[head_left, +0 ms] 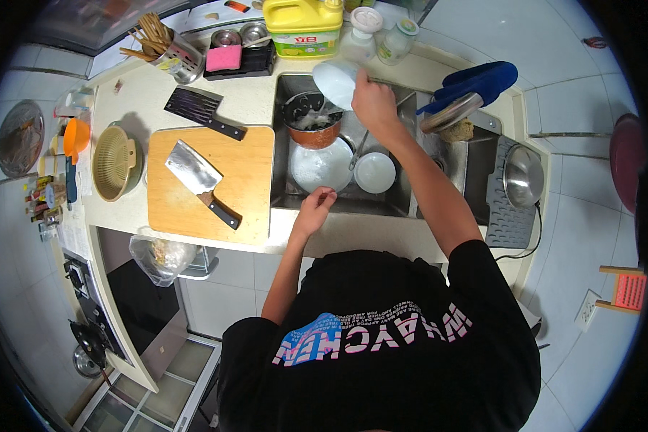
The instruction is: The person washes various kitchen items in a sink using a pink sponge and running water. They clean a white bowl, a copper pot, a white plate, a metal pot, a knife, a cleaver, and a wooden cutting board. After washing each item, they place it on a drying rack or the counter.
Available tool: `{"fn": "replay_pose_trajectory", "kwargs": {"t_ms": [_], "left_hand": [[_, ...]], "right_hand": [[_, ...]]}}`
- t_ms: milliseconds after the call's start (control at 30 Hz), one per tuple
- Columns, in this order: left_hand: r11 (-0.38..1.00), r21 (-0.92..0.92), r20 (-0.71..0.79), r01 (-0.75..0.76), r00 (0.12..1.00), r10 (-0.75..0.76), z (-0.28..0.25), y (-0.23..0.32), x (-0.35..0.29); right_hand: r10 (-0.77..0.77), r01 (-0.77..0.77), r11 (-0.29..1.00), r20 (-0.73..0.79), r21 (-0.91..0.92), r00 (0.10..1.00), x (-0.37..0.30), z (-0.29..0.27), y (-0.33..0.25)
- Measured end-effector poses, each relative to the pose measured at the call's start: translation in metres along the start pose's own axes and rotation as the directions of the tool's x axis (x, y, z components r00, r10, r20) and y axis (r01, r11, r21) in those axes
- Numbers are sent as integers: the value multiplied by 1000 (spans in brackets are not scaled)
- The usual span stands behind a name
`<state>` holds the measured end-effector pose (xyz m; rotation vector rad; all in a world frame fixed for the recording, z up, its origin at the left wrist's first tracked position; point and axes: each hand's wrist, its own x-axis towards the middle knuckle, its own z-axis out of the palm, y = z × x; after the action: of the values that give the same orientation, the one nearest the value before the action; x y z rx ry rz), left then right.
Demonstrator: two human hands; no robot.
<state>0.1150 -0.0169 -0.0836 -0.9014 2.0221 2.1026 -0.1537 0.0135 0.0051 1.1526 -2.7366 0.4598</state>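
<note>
"Near the front edge of the stainless-steel sink [363, 207], what's the left hand [317, 207] doing?"

"Fingers curled, nothing visible in them. It's just beside the round white plate [320, 165]; contact, I can't tell."

"And the right hand [373, 104]?"

"Farther out, gripping a tilted white bowl [335, 85] by its right side. The bowl lies left of that hand, well beyond the left one; its visible oval slants."

"Room?"

"Bare steel right of the copper-coloured pot [315, 137]. Behind, the sink's far edge, then a yellow plastic jug [302, 29]."

The pot [315, 137] and white dishes [321, 164] crowd the sink [360, 205] (front corners admit a hand).
</note>
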Motion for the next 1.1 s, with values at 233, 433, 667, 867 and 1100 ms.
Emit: {"fn": "replay_pose_trajectory", "kwargs": {"t_ms": [233,433,667,867,1100], "left_hand": [[998,-62,-33,-20,999,18,-9,0,-1],[743,-636,55,209,972,-227,16,32,16],[381,-917,71,121,987,-143,71,71,52],[554,-821,30,137,980,-198,82,78,86],[701,-652,203,287,958,-203,73,93,112]], "right_hand": [[-161,161,987,-38,-15,986,16,-30,-15],[470,-742,258,591,618,656,-72,-22,-3],[519,-754,-152,701,639,489,-153,-11,7],[737,-404,479,-107,779,668,-175,-1,115],[688,-484,655,-191,580,701,-74,9,288]]}}
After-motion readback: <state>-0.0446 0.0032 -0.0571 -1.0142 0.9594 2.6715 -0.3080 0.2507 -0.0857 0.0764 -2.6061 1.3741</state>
